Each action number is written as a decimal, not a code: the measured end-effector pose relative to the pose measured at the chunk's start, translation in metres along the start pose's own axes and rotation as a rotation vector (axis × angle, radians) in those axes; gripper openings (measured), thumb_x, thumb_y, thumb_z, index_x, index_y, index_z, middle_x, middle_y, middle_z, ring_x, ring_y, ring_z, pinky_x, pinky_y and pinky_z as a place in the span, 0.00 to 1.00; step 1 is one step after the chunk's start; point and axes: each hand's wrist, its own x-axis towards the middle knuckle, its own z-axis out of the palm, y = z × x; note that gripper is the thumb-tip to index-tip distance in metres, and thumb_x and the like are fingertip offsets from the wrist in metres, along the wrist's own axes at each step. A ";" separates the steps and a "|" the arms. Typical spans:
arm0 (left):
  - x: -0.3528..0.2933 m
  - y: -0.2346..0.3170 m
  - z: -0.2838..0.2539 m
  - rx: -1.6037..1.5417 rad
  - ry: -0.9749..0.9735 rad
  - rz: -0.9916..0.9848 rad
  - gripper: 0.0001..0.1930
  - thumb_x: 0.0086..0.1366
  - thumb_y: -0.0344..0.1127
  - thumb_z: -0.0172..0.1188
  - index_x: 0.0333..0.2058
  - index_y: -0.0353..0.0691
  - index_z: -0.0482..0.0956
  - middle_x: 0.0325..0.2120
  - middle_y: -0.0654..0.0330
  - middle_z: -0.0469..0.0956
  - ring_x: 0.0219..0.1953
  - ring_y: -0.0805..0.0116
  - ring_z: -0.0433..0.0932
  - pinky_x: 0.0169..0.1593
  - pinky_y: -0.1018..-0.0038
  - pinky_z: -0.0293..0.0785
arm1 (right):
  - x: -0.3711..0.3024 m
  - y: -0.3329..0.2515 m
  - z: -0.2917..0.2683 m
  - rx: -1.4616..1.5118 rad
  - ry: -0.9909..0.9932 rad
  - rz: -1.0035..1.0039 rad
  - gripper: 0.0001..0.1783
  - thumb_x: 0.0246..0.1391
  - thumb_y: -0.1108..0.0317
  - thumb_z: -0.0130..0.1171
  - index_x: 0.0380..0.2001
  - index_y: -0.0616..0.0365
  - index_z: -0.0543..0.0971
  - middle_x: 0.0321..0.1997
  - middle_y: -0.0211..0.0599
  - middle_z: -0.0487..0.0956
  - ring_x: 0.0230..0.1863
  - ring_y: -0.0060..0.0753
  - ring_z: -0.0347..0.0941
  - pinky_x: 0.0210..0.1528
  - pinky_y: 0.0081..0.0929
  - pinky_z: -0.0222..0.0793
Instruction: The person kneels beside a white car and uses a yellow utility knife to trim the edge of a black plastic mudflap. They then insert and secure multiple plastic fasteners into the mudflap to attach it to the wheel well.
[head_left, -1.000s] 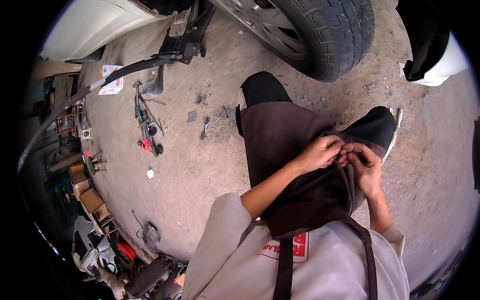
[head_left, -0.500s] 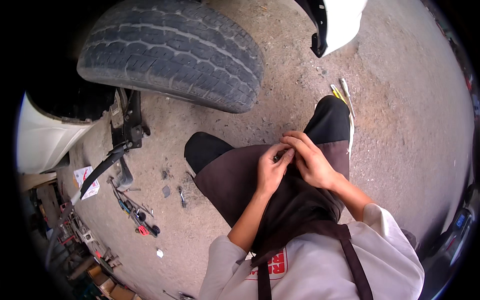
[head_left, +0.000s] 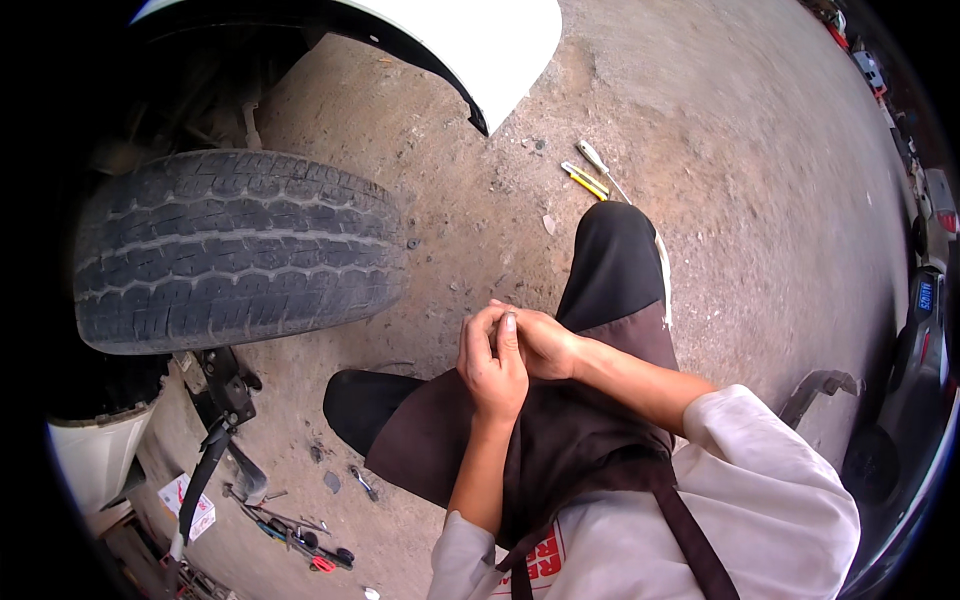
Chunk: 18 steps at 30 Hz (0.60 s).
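Over the brown apron [head_left: 590, 420] on my lap, both hands are pressed together. My left hand [head_left: 492, 360] is closed, its fingers curled in and its thumb pointing up against my right fingers. My right hand [head_left: 548, 345] cups around the far side of the left one, its fingertips partly hidden. Whatever lies between them, if anything, is too covered to make out. To the left of my hands stands a worn black tire [head_left: 240, 250] under the vehicle's wheel arch.
Ahead, a white fender [head_left: 510, 65] with a black inner edge juts out. Past my right knee lie a yellow cutter [head_left: 585, 181] and a pale-handled screwdriver [head_left: 592, 155]. A ratchet [head_left: 364, 483] and loose tools [head_left: 290, 535] lie lower left. Parked cars [head_left: 915, 370] line the right.
My view has swung so the tire sits lower and farther left, with more fender showing. My hands remain together, the right now more tightly cupped around the left.
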 end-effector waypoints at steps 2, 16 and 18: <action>0.002 -0.001 0.003 0.055 -0.060 0.054 0.07 0.66 0.31 0.61 0.38 0.34 0.77 0.33 0.54 0.78 0.34 0.55 0.75 0.40 0.63 0.71 | 0.004 0.003 -0.006 0.074 -0.083 0.071 0.19 0.71 0.53 0.44 0.40 0.56 0.77 0.41 0.31 0.78 0.43 0.25 0.75 0.49 0.26 0.73; 0.049 -0.008 0.025 -0.421 -0.179 -0.186 0.08 0.72 0.33 0.54 0.43 0.34 0.73 0.36 0.56 0.79 0.37 0.68 0.77 0.42 0.71 0.75 | 0.018 -0.075 -0.022 -0.100 -0.040 -0.157 0.13 0.67 0.73 0.46 0.50 0.69 0.71 0.41 0.39 0.78 0.37 0.27 0.76 0.40 0.25 0.75; 0.065 -0.006 0.015 -0.666 -0.180 -0.220 0.08 0.74 0.33 0.51 0.46 0.35 0.69 0.35 0.55 0.78 0.35 0.71 0.77 0.43 0.74 0.76 | 0.012 -0.091 -0.016 -0.180 -0.107 -0.205 0.12 0.68 0.75 0.44 0.51 0.70 0.71 0.38 0.37 0.78 0.29 0.20 0.74 0.28 0.19 0.71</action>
